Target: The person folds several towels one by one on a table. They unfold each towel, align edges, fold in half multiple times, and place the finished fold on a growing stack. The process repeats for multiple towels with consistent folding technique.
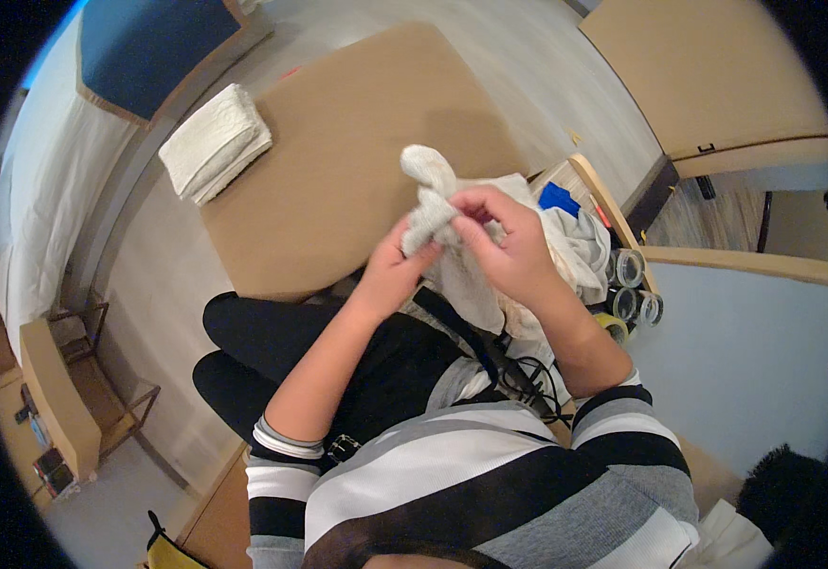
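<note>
A: Fingers, L hand (pixel 387 277) & R hand (pixel 509 251)?
B: White knit cloth (pixel 429 190) pinched by both, betw. hands, in front of the torso; twisted end pointed away.
A: Technique?
B: Twist best held firm w/ thumbs, tension kept even; slack kept off the black strap (pixel 452 321) nearby.
A: Farther out?
B: Bench (pixel 366 123); folded white stack (pixel 215 142) at its L corner, well apart.

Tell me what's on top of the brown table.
Folded white cloths lie at the table's left edge. The twisted whitish cloth in the left hand and right hand hides some tabletop; anything behind it cannot be seen.
</note>
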A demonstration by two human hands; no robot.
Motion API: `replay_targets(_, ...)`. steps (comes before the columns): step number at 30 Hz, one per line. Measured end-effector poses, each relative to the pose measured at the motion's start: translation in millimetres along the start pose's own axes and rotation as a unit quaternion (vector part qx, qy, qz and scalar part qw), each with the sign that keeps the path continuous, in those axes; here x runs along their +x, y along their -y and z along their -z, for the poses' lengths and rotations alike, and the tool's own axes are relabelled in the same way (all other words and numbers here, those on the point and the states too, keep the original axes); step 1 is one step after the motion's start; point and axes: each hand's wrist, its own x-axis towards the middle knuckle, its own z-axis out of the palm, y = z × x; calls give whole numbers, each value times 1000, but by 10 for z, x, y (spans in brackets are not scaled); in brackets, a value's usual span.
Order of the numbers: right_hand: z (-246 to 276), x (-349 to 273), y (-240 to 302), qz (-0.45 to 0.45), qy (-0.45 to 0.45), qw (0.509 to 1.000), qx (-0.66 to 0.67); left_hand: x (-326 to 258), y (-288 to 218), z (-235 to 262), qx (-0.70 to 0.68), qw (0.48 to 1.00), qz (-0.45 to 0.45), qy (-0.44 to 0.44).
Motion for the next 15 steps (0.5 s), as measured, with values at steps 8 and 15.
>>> replay_targets(8,-316,51,-610,35,117,935,-332,5,-14,1208,-33,936,4,-350)
replay_targets(15,-706,-96,-1174,-63,166,890,-419,-360,357,1849,395,766,0,-506)
